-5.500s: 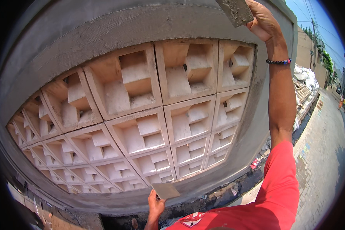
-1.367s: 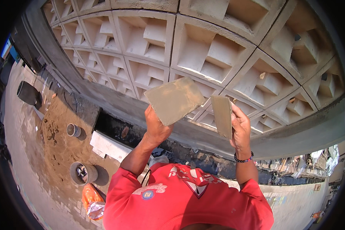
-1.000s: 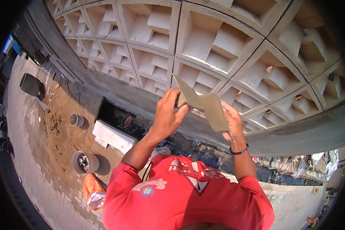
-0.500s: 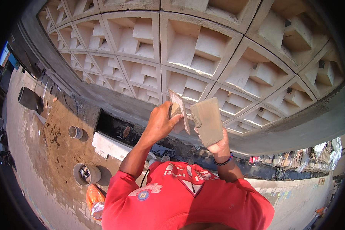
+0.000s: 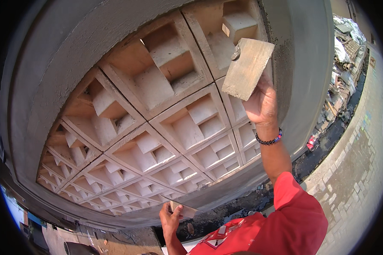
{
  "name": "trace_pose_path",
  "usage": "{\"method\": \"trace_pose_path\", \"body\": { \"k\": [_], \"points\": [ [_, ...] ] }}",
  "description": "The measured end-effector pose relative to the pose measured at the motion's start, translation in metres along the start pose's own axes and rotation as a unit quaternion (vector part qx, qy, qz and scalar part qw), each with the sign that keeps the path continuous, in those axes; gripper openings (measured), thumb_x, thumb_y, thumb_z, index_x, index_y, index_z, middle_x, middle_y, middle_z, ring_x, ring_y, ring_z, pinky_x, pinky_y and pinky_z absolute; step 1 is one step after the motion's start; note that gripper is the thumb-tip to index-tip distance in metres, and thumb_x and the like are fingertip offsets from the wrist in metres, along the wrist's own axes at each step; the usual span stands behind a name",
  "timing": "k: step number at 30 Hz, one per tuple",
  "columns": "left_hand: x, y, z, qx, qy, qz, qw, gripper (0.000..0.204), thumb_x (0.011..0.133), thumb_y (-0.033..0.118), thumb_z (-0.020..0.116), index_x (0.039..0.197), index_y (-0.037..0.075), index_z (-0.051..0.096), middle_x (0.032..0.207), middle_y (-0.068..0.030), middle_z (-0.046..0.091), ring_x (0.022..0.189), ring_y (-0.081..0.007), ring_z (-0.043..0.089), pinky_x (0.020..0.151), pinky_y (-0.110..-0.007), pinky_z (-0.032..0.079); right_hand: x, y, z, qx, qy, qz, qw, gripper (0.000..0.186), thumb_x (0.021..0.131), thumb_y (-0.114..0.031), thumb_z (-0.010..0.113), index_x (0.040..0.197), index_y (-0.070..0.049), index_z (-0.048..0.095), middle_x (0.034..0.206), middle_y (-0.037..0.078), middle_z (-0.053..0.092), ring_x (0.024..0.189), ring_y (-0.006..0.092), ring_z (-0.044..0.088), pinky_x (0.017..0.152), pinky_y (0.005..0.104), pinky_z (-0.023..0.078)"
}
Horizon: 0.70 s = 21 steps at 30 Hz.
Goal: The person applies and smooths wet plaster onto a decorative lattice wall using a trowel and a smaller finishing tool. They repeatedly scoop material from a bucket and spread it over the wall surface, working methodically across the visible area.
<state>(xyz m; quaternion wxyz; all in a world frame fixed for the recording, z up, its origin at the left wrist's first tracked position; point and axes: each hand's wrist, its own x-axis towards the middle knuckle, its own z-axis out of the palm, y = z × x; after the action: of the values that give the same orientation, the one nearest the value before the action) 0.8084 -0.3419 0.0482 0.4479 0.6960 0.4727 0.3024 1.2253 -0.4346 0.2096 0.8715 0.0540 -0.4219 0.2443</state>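
My right hand (image 5: 261,104), a beaded bracelet at its wrist, is raised high and closed behind a flat rectangular wooden board (image 5: 249,68). A small dab of grey mortar (image 5: 236,52) clings to the board's upper left edge. The board is in front of the right side of the pale breeze-block screen (image 5: 181,102), beside a darker, damp-looking plaster strip (image 5: 281,80); I cannot tell whether it touches the wall. Low down, my left hand (image 5: 170,219) is closed round the block-like handle of a hand float (image 5: 185,210), whose thin plate sticks out to the right.
Smooth grey plaster (image 5: 304,63) frames the screen. A dark drain channel (image 5: 312,159) runs along the wall's foot, with heaped rubbish and rubble (image 5: 342,68) at the right. Paving blocks (image 5: 349,187) lie beyond it. At the lower left is a dark round container (image 5: 78,248).
The view has swung toward the wall's upper right. My right hand has lifted the board up and right, away from the hand float. My left hand stays low with the float.
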Motion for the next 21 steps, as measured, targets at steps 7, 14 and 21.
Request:
{"method": "trace_pose_path", "body": {
  "k": [7, 14, 21],
  "points": [
    [-0.006, 0.013, -0.001, -0.010, 0.026, 0.016, 0.999, 0.039, 0.083, 0.017, 0.075, 0.105, -0.010, 0.058, 0.080, -0.0127, 0.065, 0.058, -0.0169, 0.064, 0.052, -0.028, 0.053, 0.111, -0.028, 0.000, -0.065, 0.030, -0.115, 0.991, 0.024, 0.096, -0.009, 0.057, 0.119, -0.006, 0.053, 0.113, 0.010, 0.064, 0.102, 0.0234, 0.066, 0.087, 0.0448, 0.057],
    [-0.007, 0.010, 0.005, -0.016, 0.031, 0.010, 0.999, 0.038, 0.084, 0.016, 0.074, 0.105, -0.010, 0.057, 0.082, -0.0129, 0.065, 0.060, -0.0166, 0.064, 0.051, -0.028, 0.053, 0.144, -0.024, 0.002, -0.046, 0.057, -0.142, 0.987, 0.025, 0.096, -0.010, 0.058, 0.119, -0.004, 0.055, 0.119, 0.010, 0.063, 0.114, 0.0274, 0.060, 0.098, 0.0515, 0.053],
    [-0.007, 0.014, 0.011, -0.020, 0.036, 0.008, 0.999, 0.035, 0.084, 0.013, 0.073, 0.105, -0.011, 0.057, 0.083, -0.0134, 0.065, 0.062, -0.0159, 0.063, 0.051, -0.028, 0.054, 0.169, -0.029, 0.003, -0.046, 0.073, -0.177, 0.980, 0.021, 0.094, -0.004, 0.060, 0.114, -0.005, 0.052, 0.109, 0.010, 0.062, 0.104, 0.0276, 0.062, 0.094, 0.0540, 0.055]
  ]
}}
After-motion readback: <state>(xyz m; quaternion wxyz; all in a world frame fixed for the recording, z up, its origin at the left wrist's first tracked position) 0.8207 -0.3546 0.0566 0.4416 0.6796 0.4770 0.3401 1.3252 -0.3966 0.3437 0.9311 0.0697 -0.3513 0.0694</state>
